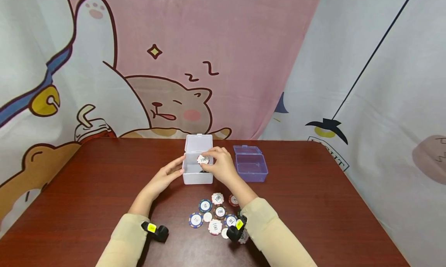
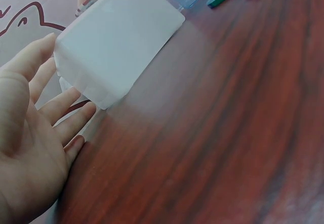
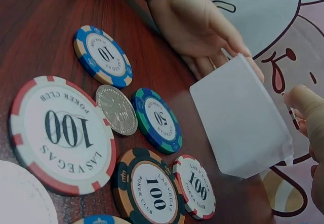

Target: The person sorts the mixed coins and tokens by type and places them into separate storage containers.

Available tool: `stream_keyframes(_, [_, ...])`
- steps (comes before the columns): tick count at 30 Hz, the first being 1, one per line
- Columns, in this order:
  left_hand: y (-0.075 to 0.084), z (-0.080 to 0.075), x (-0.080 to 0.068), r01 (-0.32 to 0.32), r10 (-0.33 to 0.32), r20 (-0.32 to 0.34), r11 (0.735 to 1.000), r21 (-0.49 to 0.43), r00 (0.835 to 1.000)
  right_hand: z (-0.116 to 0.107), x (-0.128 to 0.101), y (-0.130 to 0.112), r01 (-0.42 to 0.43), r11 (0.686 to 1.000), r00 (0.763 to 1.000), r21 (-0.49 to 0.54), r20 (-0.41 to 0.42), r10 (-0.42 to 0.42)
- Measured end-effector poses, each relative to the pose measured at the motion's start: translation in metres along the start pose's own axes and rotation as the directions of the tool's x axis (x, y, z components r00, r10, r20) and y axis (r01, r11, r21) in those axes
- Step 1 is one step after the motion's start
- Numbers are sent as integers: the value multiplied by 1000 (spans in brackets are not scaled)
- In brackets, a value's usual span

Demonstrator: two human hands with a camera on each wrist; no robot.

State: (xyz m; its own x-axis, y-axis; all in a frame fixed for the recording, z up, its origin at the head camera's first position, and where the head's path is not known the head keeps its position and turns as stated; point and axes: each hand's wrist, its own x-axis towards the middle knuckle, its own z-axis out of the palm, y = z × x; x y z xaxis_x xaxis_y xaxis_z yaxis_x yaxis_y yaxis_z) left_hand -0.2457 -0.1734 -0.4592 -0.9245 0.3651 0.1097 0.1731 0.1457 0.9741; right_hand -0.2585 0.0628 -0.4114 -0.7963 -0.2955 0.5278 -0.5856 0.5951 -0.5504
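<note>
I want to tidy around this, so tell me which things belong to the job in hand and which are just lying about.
Belong:
- white box, touched by left fingers
- chip marked 100, in right fingers
- probably the loose chips

Untouched, perhaps just lying about:
- purple box
- silver coin

Indoor workspace, exact kind unclear: cartoon-print cloth [image 1: 251, 58] behind wood-grain table [image 1: 87, 205].

On the table [image 1: 87, 205], a hand could pass at the left, or to the right of the purple box [image 1: 251, 177]. Around the white box [image 1: 198, 178], the left hand [image 1: 162, 180] blocks one side, the raised lid [image 1: 198, 143] the back, and the right hand [image 1: 222, 165] the opening; nearer, scattered chips [image 1: 215, 227] are obstacles.
</note>
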Motion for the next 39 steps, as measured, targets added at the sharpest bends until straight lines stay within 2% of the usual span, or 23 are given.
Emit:
stream_keyframes(8, [-1, 0, 0, -9, 10, 16, 1000, -6, 1000, 8, 4, 8, -34, 999, 999, -35, 20, 35])
stream_keyframes(13, [-1, 0, 0, 11, -11, 7, 1000, 4, 1000, 12, 5, 10, -57, 997, 998, -48, 27, 58])
stream_keyframes(19, [1, -1, -1, 29, -29, 5, 1000, 10, 1000, 15, 6, 13, -117, 993, 993, -15, 23, 117])
stream_keyframes(32, [4, 1, -2, 39, -39, 7, 999, 3, 999, 14, 4, 11, -149, 987, 988, -59, 21, 151])
stream_keyframes(39, [-1, -1, 0, 20, -20, 17, 1000, 3, 1000, 11, 2, 10, -158, 987, 987, 3, 31, 158])
